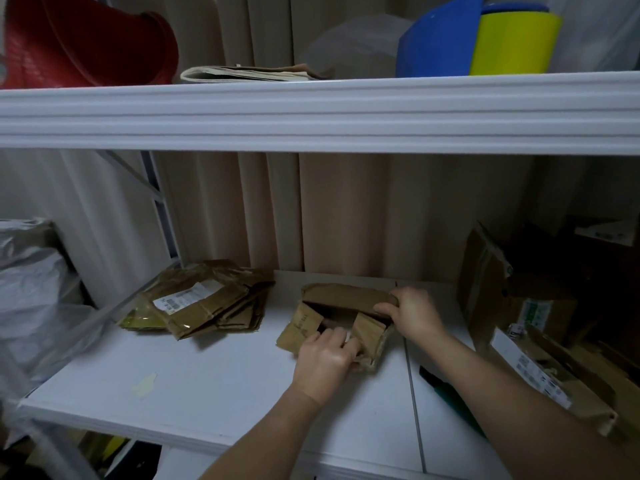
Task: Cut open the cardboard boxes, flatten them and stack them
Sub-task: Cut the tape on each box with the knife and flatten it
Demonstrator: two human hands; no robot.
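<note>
On the white shelf [207,386], both hands grip a cardboard box [341,318]; flattened stack [204,301] beside.

The fingertips of the left hand [325,358] are tucked under a flap of the small brown cardboard box [341,318], so how they lie there cannot be told. Right of that box, a dark, black-and-green tool [437,384] lies on the white shelf board [173,375], its near end hidden behind the right forearm. Further right, the open brown cardboard boxes [540,341] sink into shadow and run off the picture's right edge; their printed labels are too blurred to read. Left of the small box, the label on the stack of flattened brown cardboard [204,299] is also illegible. The red plastic basket [83,39] above is cut off by the top-left corner.
</note>
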